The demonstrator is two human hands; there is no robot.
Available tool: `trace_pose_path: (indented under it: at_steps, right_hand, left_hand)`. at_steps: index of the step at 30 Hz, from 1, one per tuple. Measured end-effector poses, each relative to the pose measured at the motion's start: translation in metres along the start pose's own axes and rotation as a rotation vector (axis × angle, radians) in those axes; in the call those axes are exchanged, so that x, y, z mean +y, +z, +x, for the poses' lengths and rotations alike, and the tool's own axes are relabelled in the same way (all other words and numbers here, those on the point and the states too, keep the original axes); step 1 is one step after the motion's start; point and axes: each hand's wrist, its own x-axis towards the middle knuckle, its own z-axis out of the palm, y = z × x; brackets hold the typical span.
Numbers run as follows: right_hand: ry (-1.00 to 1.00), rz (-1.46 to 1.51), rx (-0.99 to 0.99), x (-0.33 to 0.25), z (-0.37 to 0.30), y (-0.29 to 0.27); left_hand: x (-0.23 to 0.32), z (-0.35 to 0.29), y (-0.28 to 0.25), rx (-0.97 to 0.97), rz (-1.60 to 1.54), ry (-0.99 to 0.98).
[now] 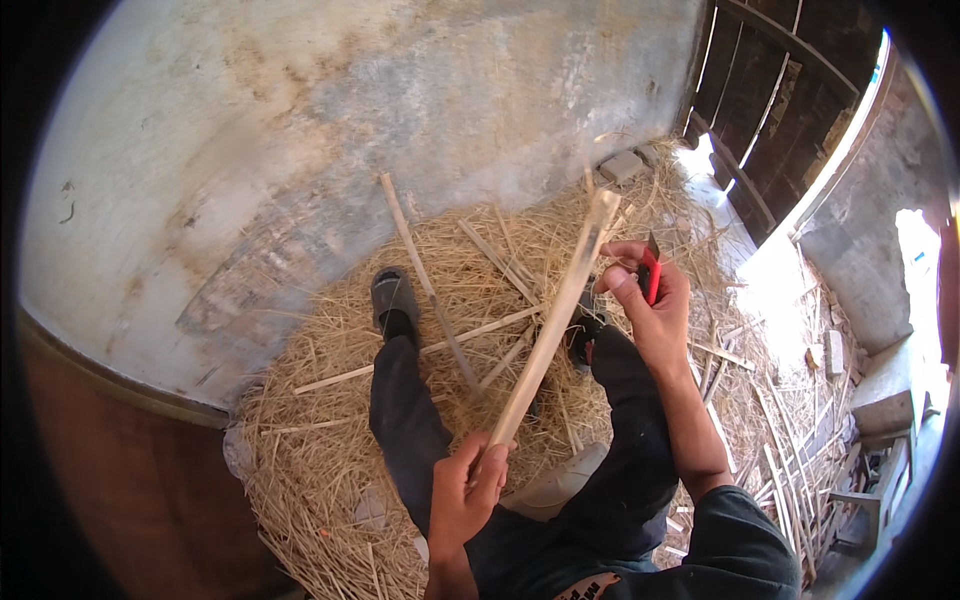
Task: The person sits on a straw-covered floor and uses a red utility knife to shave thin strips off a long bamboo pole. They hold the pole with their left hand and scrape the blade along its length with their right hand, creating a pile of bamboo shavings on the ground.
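Straw (330,440) is lying in a thick heap under the person's legs, with loose pale sticks scattered across it. Rising from that heap, a long bamboo strip (548,335) is being held by the left hand (466,492), fingers closed round its lower end. Beside the strip's upper part, the right hand (655,300) is gripping a red-handled knife (650,268). Beyond the straw, a grey wall (300,130) is closing the edge; open ground is showing toward the slatted gate (790,110).
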Motion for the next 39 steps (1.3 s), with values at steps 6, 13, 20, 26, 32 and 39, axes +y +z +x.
trace_pose_path:
  at_steps: [6,13,20,26,32,39]
  right_hand:
    - [0.04,-0.067,0.034,0.0,0.004,-0.001]
    - [-0.009,-0.062,0.067,0.004,0.003,0.004]
    - [-0.005,-0.116,-0.002,0.013,0.004,-0.003]
    - [-0.039,-0.088,-0.142,0.018,0.011,-0.018]
    - [-0.07,-0.18,-0.381,0.016,0.019,-0.033]
    - [-0.061,-0.148,-0.677,0.003,0.027,-0.035]
  left_hand:
    - [-0.009,0.001,-0.001,0.003,-0.019,-0.033]
    - [-0.015,0.0,-0.005,-0.022,-0.004,-0.039]
    - [-0.02,-0.003,-0.014,-0.054,0.011,-0.073]
    - [-0.029,-0.007,-0.033,-0.1,-0.006,-0.047]
    - [-0.028,-0.013,-0.065,-0.145,0.057,-0.054]
    - [-0.029,-0.023,-0.099,-0.235,0.059,-0.127]
